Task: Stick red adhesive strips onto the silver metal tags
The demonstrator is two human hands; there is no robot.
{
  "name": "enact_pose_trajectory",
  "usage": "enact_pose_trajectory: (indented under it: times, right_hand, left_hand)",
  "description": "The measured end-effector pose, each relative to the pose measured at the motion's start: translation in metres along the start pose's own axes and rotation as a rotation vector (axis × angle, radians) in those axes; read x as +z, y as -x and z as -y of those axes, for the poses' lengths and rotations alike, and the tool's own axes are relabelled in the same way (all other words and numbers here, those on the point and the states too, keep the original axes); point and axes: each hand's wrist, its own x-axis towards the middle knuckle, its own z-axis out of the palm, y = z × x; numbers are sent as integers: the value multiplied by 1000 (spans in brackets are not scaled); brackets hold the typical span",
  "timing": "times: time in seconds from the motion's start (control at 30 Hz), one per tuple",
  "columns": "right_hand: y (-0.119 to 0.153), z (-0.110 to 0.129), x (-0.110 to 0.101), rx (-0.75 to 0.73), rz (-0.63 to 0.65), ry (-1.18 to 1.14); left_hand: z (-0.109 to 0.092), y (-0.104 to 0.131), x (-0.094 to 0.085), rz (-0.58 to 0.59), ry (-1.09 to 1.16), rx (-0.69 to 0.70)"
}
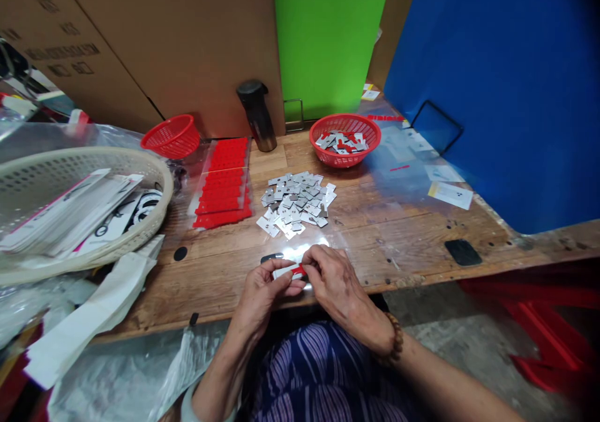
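Observation:
Close to the table's front edge, my left hand (pixel 265 287) pinches a small white and silver flat plate (pixel 283 272) between thumb and fingers. My right hand (pixel 335 278) has its fingertips closed on a red piece (pixel 299 271) at the plate's right end; whether the red is stuck on or loose I cannot tell. Just beyond my hands lies a loose pile of similar small metal plates (pixel 297 200). Left of that pile, sheets of red pieces (pixel 222 187) are stacked on clear backing. A red basket (pixel 344 158) behind the pile holds plates with red parts on them.
A black bottle (pixel 257 119) stands at the back beside a second red basket (pixel 171 137). On the left sits a large cream basket (pixel 162 216) of printed cards. Clear film (pixel 398 153) and a white card (pixel 450 195) lie right. A blue panel (pixel 497 97) rises there.

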Motion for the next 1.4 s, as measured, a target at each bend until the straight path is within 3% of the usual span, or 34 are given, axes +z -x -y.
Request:
enact_pose_trajectory:
  times: [0.4,0.57,0.7,1.0,1.4]
  right_hand:
    - [0,-1,0,22,-16,10]
    - [-2,-11,7,40,-60,-114]
    - [-7,-22,5,155,-125,-238]
    - [-8,-23,-1,291,246,-585]
    - [-13,-23,4,333,331,-745]
  left_hand:
    - [3,2,-2,-12,-2,-21]
    - [-1,1,0,-47,6,-39]
    - [-3,3,1,-64,21,-53]
    - [-3,7,1,-13,34,-56]
    - [-5,9,3,3,32,-40]
